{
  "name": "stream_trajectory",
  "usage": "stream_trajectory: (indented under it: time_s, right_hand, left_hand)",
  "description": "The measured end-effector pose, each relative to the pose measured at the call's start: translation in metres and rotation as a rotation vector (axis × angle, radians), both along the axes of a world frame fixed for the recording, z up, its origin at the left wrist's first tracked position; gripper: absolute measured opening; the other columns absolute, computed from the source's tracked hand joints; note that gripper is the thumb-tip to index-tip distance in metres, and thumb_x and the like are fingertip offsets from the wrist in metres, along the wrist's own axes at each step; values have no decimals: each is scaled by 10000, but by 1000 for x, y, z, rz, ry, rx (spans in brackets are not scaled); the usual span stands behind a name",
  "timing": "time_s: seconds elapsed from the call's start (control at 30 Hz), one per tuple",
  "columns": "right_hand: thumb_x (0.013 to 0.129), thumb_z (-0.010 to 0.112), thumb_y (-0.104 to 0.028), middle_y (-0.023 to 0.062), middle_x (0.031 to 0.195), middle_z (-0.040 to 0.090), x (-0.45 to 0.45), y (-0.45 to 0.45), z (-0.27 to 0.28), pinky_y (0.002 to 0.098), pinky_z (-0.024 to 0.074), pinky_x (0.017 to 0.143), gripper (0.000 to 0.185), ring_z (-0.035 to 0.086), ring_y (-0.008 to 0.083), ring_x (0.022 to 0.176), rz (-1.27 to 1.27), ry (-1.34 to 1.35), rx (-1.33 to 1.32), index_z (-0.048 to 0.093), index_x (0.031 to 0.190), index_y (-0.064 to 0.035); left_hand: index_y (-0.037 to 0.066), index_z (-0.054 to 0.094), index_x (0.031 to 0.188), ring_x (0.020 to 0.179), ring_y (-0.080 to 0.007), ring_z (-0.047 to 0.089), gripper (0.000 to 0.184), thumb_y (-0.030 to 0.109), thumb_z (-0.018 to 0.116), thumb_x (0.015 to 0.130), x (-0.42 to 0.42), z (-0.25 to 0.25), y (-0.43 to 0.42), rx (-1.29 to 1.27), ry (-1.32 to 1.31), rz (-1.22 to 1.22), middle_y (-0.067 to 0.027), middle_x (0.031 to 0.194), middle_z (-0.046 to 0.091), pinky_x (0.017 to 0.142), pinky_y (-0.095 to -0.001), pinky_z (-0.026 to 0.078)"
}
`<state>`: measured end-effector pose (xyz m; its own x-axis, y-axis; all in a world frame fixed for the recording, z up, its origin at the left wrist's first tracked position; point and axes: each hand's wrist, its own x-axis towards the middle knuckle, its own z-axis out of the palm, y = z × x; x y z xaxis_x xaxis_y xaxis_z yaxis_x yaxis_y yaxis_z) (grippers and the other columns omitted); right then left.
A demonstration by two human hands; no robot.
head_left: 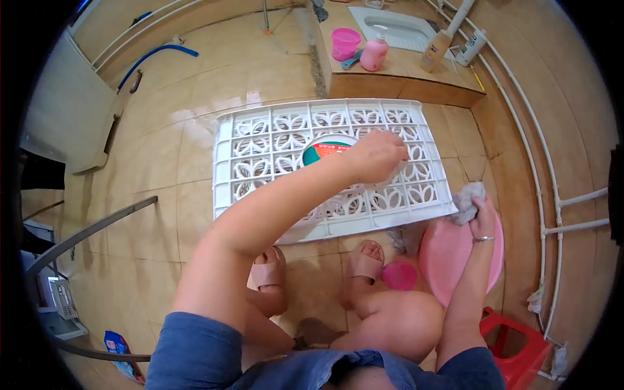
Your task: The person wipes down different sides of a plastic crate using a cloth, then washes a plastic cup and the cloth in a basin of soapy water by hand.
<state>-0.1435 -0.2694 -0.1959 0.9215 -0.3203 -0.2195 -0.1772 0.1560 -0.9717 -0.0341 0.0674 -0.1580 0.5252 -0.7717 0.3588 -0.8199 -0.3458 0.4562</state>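
A white plastic lattice rack [224, 162] stands in front of me, with its patterned panel facing up. My left hand [378, 156] is over the right part of the panel, its fingers curled closed; what they hold, if anything, is hidden. Partly behind my left forearm, a green, white and red label [318, 151] shows on the panel. My right hand [482, 218] grips a grey wet cloth [468, 201] at the rack's near right corner, above a pink basin [448, 253].
A red stool [533, 338] is at the lower right and a small pink bowl [399, 276] by my foot. On the raised tiled ledge are a pink pump bottle [374, 53], a pink cup [345, 44] and other bottles. White pipes [539, 169] run along the right wall.
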Motion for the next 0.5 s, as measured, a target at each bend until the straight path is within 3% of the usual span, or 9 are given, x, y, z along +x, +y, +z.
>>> stream_trajectory:
  time_s: [0.1, 0.17, 0.23, 0.27, 0.37, 0.47, 0.5]
  right_hand:
    - [796, 534, -31, 58, 1001, 563, 28, 36, 48, 279, 453, 792, 300, 553, 147, 901, -13, -83, -12, 503, 1094, -14]
    - [851, 512, -84, 53, 974, 570, 47, 68, 72, 267, 455, 784, 246, 552, 139, 898, 126, -160, -24, 506, 1088, -22]
    - [862, 505, -105, 50, 970, 571, 65, 98, 88, 263, 454, 783, 238, 553, 135, 895, 178, -155, 47, 507, 1086, -24]
    - [873, 498, -125, 47, 966, 573, 74, 114, 92, 259, 452, 781, 232, 553, 132, 891, 227, -149, 125, 508, 1083, -27]
    - [889, 485, -168, 33, 960, 575, 95, 172, 96, 249, 451, 770, 221, 552, 114, 870, 289, -132, 171, 519, 1062, -34]
    - [881, 493, -154, 27, 964, 572, 109, 211, 79, 238, 445, 766, 212, 545, 108, 861, 424, -170, 80, 532, 1049, -29]
    - [881, 493, -154, 27, 964, 572, 112, 224, 74, 238, 445, 766, 212, 545, 108, 861, 425, -167, 74, 532, 1049, -29]
  left_hand:
    - [37, 601, 929, 926, -288, 543, 182, 61, 539, 759, -6, 8, 10, -73, 216, -13, -124, 930, 589, 815, -377, 432]
    - [32, 597, 957, 932, -274, 550, 195, 71, 535, 777, -8, 9, 18, -117, 327, -6, -125, 944, 592, 824, -365, 436]
    - [50, 530, 1121, 975, -229, 551, 321, 127, 549, 809, -9, 18, 30, -197, 665, 96, -116, 1030, 582, 840, -317, 434]
    - [50, 530, 1121, 975, -229, 551, 321, 127, 549, 809, -12, 21, 36, -206, 662, 98, -116, 1030, 582, 840, -317, 434]
    - [81, 341, 1303, 1032, -202, 521, 547, 198, 579, 824, -17, 30, 60, -324, 998, 222, -101, 1139, 529, 845, -294, 429]
    - [50, 377, 1275, 1009, -170, 523, 534, 194, 601, 812, -9, 7, 67, -482, 1203, 260, -80, 1106, 540, 833, -287, 432]
    - [20, 462, 1150, 934, -149, 532, 389, 201, 588, 829, -10, 11, 69, -499, 1309, 281, -57, 1028, 548, 807, -282, 438]
